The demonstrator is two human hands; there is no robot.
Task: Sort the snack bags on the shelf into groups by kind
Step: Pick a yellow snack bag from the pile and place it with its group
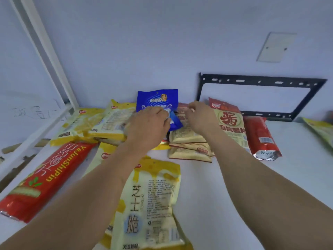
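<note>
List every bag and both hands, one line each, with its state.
Blue bag: upright against the wall, gripped by left hand.
Left hand: curled on the blue bag.
Right hand: fingers curled on the tan bags' top edge.
Tan bags: stacked flat.
Yellow cheese bag: flat, nearest.
Long red bag: flat, left.
Red foil-ended bag: flat, right.

White shelf [234, 186] against a pale wall, left hand [147, 127] gripping a blue snack bag [157, 100], right hand [200, 117] pinching a tan bag [185, 134] on a small stack, yellow bags [153, 199] in front and left, red bags [261, 138] at both sides, black metal frame [261, 82] behind.
</note>
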